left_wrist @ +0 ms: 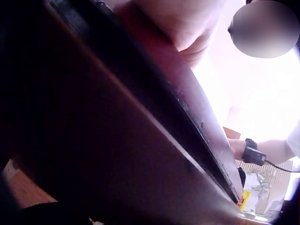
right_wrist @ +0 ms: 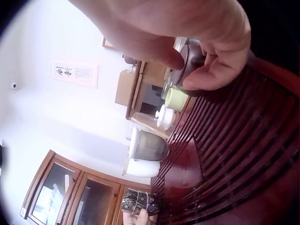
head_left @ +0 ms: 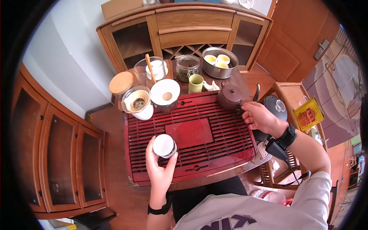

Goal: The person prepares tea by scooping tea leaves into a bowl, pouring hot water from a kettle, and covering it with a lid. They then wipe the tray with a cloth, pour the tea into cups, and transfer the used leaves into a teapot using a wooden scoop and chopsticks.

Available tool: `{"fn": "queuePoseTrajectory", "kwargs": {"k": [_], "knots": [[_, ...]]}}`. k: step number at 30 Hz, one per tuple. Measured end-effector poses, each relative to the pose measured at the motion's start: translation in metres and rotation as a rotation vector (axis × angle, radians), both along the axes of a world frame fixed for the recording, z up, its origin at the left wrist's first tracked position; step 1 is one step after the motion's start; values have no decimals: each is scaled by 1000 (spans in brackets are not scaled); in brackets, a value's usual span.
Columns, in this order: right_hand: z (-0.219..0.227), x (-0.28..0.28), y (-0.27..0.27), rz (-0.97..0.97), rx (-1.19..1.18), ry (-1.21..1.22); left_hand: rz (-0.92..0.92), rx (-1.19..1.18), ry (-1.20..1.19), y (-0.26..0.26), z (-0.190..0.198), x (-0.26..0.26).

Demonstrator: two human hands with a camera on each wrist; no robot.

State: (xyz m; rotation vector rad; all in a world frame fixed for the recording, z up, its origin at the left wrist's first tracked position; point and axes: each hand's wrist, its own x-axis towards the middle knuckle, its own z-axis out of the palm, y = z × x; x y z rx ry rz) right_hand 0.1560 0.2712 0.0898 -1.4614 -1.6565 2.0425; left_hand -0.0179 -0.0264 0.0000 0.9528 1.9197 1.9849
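Observation:
In the head view my left hand point(head_left: 161, 170) grips a small white-lidded container point(head_left: 164, 145) above the front left of the red slatted tray point(head_left: 230, 151). The right wrist view shows its patterned side point(right_wrist: 140, 202), held by the left fingers. My right hand point(head_left: 260, 118) has its fingers curled at the handle side of the dark brown teapot point(head_left: 229, 97), which stands on the tray's back right. Up close, the right hand point(right_wrist: 206, 51) pinches at the teapot point(right_wrist: 191, 63), covering the handle. The left wrist view shows mostly a dark edge and bare skin point(left_wrist: 178, 18).
Behind the tray are a glass jar point(head_left: 188, 68), a green cup point(head_left: 196, 83) and a metal bowl point(head_left: 220, 51) with cups. A white funnel-like piece point(head_left: 165, 92) and a glass pitcher point(head_left: 136, 101) stand back left. A black kettle point(head_left: 276, 107) is at the right.

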Motion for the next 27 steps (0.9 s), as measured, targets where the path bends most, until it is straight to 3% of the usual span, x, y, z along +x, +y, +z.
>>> {"fn": "queuePoseTrajectory", "kwargs": {"k": [2, 4, 9, 20, 22, 27], "knots": [[-10, 0, 1, 2, -4, 9, -13, 4, 2, 1, -2, -2], [-19, -1, 7, 40, -164, 54, -21, 33, 14, 2, -2, -2], [-35, -17, 1, -49, -182, 94, -17, 61, 52, 3, -1, -1], [-43, -20, -24, 139, 23, 225, -21, 35, 3, 2, -2, -3], [-45, -19, -29, 209, -218, 284, -21, 35, 5, 3, -2, -3], [-44, -24, -46, 294, -295, 275, -21, 28, 11, 2, -2, -4]]}}
